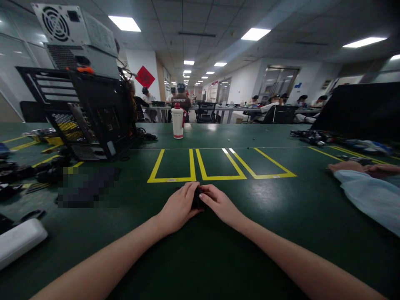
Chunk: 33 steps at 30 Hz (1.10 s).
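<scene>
A small black block-like object (pixel 196 201) stands on the green table (pixel 200 258), mostly covered by my fingers; its exact kind I cannot make out. My left hand (pixel 179 206) is closed around its left side, the fingers over the top and the thumb low in front. From the right, my right hand (pixel 220 204) pinches at the object's upper right edge with thumb and fingertips. Just beyond both hands lie yellow tape outlines (pixel 221 178) marked on the tabletop.
On the left stands a black computer case (pixel 109 112) with power supplies (pixel 78 31) on top. A white cup (pixel 178 123) with a red lid is farther back. Dark parts and a white object (pixel 21 241) lie at left. A co-worker's sleeve (pixel 368 196) reaches in from the right.
</scene>
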Each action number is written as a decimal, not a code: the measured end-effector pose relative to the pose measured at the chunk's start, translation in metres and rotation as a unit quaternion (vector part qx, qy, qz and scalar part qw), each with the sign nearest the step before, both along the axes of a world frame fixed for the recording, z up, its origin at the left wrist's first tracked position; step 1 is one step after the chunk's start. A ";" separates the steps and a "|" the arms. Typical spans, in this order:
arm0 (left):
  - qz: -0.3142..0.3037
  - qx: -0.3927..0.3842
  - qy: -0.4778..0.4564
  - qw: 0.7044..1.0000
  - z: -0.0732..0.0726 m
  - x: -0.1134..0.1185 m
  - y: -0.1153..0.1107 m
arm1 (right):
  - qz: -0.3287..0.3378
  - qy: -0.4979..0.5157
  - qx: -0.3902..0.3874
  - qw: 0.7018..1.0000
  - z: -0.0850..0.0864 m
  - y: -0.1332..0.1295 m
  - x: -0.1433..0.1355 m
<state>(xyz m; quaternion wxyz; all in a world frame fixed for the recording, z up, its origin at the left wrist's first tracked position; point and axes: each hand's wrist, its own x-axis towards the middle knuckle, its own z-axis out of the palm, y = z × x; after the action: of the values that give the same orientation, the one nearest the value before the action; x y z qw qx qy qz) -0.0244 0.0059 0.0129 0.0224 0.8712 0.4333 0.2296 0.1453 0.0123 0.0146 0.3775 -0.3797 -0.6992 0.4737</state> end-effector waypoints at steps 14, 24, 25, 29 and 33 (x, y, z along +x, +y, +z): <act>0.001 -0.006 0.005 1.000 0.005 0.000 -0.003 | -0.006 0.008 0.048 0.999 0.002 -0.006 -0.004; -0.003 -0.010 0.000 1.000 0.005 0.000 -0.003 | -0.031 -0.066 0.076 0.994 0.000 -0.005 -0.002; -0.005 -0.009 -0.001 1.000 0.004 0.000 -0.003 | -0.032 -0.073 0.088 0.993 0.000 -0.006 -0.002; -0.004 -0.008 -0.004 1.000 0.004 0.001 -0.002 | -0.035 -0.093 0.149 0.984 0.002 -0.010 -0.003; -0.005 -0.008 -0.006 1.000 0.003 0.000 -0.001 | -0.041 -0.107 0.189 0.975 0.003 -0.012 -0.003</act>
<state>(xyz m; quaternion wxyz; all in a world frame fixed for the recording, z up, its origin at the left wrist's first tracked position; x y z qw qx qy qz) -0.0242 0.0045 0.0156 0.0327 0.8717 0.4309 0.2312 0.1424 0.0006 0.0176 0.3846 -0.3787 -0.7960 0.2740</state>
